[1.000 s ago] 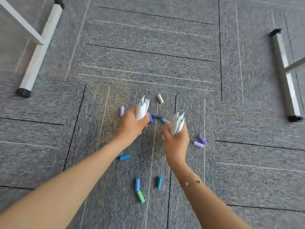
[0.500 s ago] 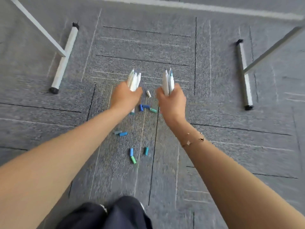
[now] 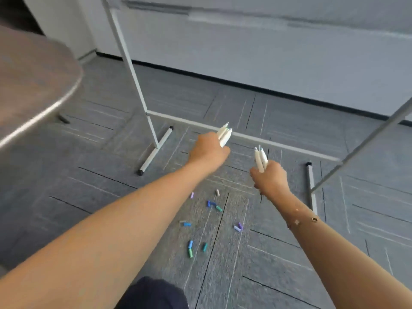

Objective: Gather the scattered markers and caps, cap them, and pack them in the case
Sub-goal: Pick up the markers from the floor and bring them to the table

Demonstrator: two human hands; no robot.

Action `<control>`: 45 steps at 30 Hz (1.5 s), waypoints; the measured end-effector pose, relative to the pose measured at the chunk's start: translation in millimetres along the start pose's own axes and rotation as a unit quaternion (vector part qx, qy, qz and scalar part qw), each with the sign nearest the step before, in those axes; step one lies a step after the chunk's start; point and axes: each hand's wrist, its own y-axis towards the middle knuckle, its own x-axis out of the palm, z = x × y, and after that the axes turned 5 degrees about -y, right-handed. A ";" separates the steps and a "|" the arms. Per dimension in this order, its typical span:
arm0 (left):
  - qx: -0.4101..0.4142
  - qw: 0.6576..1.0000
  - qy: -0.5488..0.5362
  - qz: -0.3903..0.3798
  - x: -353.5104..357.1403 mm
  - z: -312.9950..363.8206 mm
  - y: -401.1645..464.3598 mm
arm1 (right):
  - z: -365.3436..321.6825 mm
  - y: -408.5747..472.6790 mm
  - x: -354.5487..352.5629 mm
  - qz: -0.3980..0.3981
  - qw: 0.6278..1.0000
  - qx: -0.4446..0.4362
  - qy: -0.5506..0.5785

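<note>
My left hand (image 3: 208,150) grips a bunch of white uncapped markers (image 3: 224,134), tips pointing up and away. A second bunch of white markers (image 3: 260,158) stands in the grip of my right hand (image 3: 270,178). Both hands are raised well above the grey carpet. Several loose caps lie scattered on the carpet below: a blue cap (image 3: 186,224), a green cap (image 3: 190,253), a teal cap (image 3: 219,208), a purple pair (image 3: 238,227) and a pale cap (image 3: 217,192). No case is in view.
A dark rounded tabletop (image 3: 38,90) juts in at the upper left. A white frame leg (image 3: 153,152) stands on the carpet left of my hands, a grey frame leg (image 3: 311,186) to the right. A pale wall runs along the back.
Both hands have lifted away from the carpet with their marker bunches. My view has risen and tilted up, so the caps look smaller and the table and wall have come into sight.
</note>
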 end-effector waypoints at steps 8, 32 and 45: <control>0.013 0.998 -0.029 0.058 -169.3 79.7 -102.8 | -117.9 -89.1 -106.6 -0.006 0.993 -0.073 -0.094; -0.353 0.865 -0.130 0.331 -613.2 -284.8 -376.5 | -564.0 -367.1 131.1 -0.189 0.834 -0.470 -0.218; -0.385 0.795 -0.303 0.358 -595.0 -345.9 -257.0 | -633.0 -364.1 269.8 -0.249 0.821 -0.454 -0.242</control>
